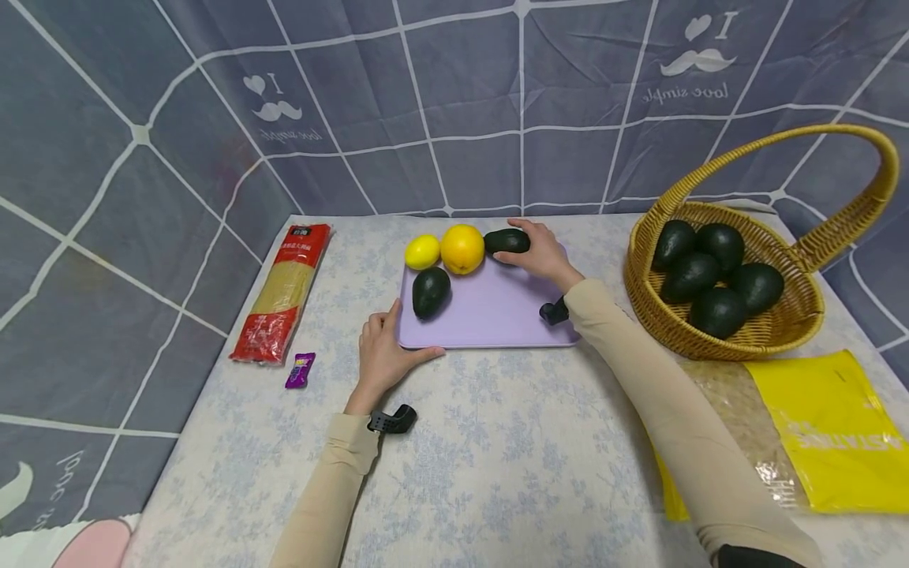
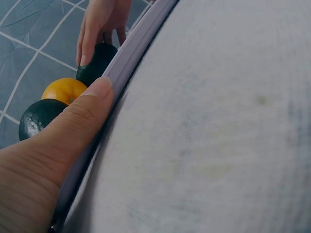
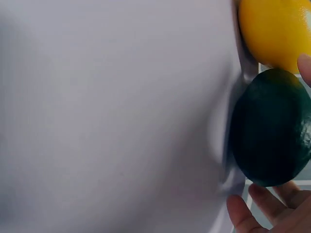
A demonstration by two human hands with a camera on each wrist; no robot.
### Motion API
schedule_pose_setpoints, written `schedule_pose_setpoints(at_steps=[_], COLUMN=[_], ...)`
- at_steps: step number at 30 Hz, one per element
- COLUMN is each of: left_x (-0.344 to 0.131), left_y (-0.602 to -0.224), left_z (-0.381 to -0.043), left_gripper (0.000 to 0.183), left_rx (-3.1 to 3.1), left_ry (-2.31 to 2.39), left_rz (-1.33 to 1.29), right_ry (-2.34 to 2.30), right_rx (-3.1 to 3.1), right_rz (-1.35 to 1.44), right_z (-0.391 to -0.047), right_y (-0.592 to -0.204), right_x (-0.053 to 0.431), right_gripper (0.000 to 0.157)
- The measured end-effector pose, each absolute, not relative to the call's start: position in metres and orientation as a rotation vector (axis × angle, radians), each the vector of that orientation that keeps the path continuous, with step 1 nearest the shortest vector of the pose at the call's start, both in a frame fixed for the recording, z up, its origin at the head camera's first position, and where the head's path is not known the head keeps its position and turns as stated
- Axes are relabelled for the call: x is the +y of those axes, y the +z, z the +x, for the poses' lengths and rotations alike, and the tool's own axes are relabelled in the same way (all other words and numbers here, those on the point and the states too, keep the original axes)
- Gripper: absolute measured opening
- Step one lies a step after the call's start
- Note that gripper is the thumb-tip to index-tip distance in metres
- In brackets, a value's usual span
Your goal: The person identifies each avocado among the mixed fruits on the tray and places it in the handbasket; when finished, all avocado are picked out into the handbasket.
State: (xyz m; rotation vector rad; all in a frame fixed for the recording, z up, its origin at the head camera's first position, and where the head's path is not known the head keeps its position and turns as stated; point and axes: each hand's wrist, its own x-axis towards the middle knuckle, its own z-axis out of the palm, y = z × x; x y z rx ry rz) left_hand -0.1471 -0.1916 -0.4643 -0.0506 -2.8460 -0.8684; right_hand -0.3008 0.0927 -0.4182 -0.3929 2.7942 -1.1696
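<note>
A lilac tray [image 1: 497, 319] lies on the table. On it are a lemon [image 1: 422, 252], an orange [image 1: 462, 249] and a dark green avocado [image 1: 431, 293] at the left. My right hand [image 1: 541, 252] grips a second avocado [image 3: 271, 128] beside the orange at the tray's far edge, its thumb at one end and fingers at the other. At the tray's near left corner, my left hand [image 1: 383, 351] touches the rim. Its straight thumb [image 2: 80, 114] lies along the front edge in the left wrist view; its other fingers are hidden there.
To the right stands a wicker basket [image 1: 642, 304] with a tall handle and several avocados inside. A yellow and clear bag [image 1: 827, 442] lies in front of it, partly under my right forearm. At the left are a red noodle packet [image 1: 280, 296] and a small purple wrapped sweet [image 1: 300, 371].
</note>
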Motion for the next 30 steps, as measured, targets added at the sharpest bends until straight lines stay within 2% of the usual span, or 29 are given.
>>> schedule_pose_setpoints(at_steps=[7, 19, 30], left_x=[-0.1901, -0.1901, -0.1921], left_y=[-0.4634, -0.4669, -0.4648], left_z=[-0.1469, -0.1472, -0.1474], left_gripper=[0.117, 0.118, 0.117], left_rx=[-2.837, -2.841, -2.846], left_ry=[-0.874, -0.888, -0.869], left_rz=[-0.064, -0.049, -0.044], right_ry=[-1.24, -1.269, -1.221], right_rx=[2.761, 2.793, 2.797], right_rz=[-0.333, -0.32, -0.324], right_z=[-0.304, -0.3, -0.296], right_y=[-0.424, -0.429, -0.4285], right_x=[0.0916, 0.0886, 0.0934], right_gripper=[0.082, 0.068, 0.065])
